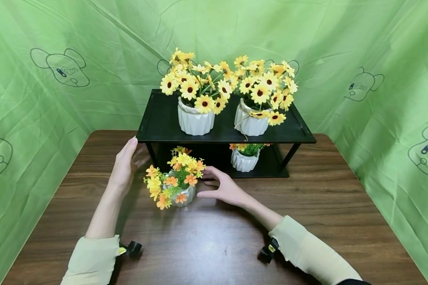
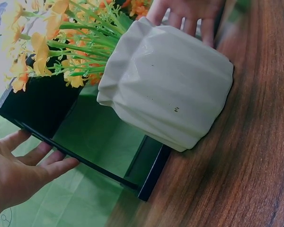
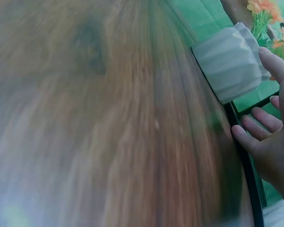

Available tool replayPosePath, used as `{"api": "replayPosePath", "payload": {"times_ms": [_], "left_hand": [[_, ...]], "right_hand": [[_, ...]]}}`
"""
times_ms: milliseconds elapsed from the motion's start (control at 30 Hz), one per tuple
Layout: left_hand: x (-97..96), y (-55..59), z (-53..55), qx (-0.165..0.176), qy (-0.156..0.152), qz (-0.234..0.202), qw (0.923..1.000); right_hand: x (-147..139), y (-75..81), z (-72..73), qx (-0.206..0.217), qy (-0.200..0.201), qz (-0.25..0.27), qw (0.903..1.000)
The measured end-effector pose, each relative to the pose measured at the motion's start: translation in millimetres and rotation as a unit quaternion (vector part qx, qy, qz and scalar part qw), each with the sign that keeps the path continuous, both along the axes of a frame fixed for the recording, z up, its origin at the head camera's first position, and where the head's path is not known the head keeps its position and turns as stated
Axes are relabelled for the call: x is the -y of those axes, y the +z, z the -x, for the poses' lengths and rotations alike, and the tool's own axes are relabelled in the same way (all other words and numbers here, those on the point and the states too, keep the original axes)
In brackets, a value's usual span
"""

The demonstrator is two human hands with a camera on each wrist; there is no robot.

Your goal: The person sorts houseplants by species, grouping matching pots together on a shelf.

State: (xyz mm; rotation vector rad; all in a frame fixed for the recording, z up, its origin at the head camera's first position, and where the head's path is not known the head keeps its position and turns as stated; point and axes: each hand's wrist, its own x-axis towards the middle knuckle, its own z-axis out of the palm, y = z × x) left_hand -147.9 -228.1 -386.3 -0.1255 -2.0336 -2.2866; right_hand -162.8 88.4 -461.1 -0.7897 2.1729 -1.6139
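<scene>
A white ribbed flowerpot (image 1: 185, 196) with yellow and orange artificial flowers (image 1: 178, 166) stands on the table before the left front of a black two-tier shelf (image 1: 228, 130). My left hand (image 1: 125, 164) is at the shelf's left front corner, thumb up by the top board. In the left wrist view its fingers (image 2: 57, 168) extend along the shelf's thin post (image 2: 85, 163). To the right of the flowerpot, my right hand (image 1: 222, 186) has thumb and fingers spread toward it. In the right wrist view the thumb overlaps the pot's rim, and the other fingers (image 3: 260, 125) lie beside the shelf's lower edge.
Two white pots, a left one (image 1: 196, 120) and a right one (image 1: 251, 122), with yellow daisies stand on the top board. Another white pot (image 1: 245, 161) with orange and yellow flowers sits on the lower board at right. Green cloth (image 1: 214, 23) surrounds the wooden table (image 1: 328, 221).
</scene>
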Motion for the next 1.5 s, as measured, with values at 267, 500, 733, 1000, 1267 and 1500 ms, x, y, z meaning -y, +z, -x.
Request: {"api": "replayPosePath", "payload": {"times_ms": [267,500,733,1000,1267,1500], "left_hand": [[0.1,2.1,-0.4,0.006,0.001,-0.001,1.0],[0.5,3.5,-0.4,0.004,0.005,-0.007,1.0],[0.9,2.2,-0.3,0.002,0.005,-0.005,1.0],[0.7,1.9,-0.7,0.005,0.006,-0.004,1.0],[0.6,1.4,-0.6,0.002,0.005,-0.008,1.0],[-0.4,0.5,0.4,-0.001,0.001,-0.003,1.0]], "right_hand": [[21.0,0.5,-5.5,-0.007,-0.004,-0.032,0.9995],[37.4,4.9,-10.1,-0.012,-0.022,-0.078,0.9966],[43.9,5.6,-11.3,-0.024,-0.036,-0.104,0.9936],[49.1,5.2,-12.8,-0.038,-0.043,-0.103,0.993],[54.7,3.0,-11.9,-0.059,-0.063,-0.095,0.9918],[55.0,3.7,-13.8,-0.067,-0.089,-0.077,0.9907]]}}
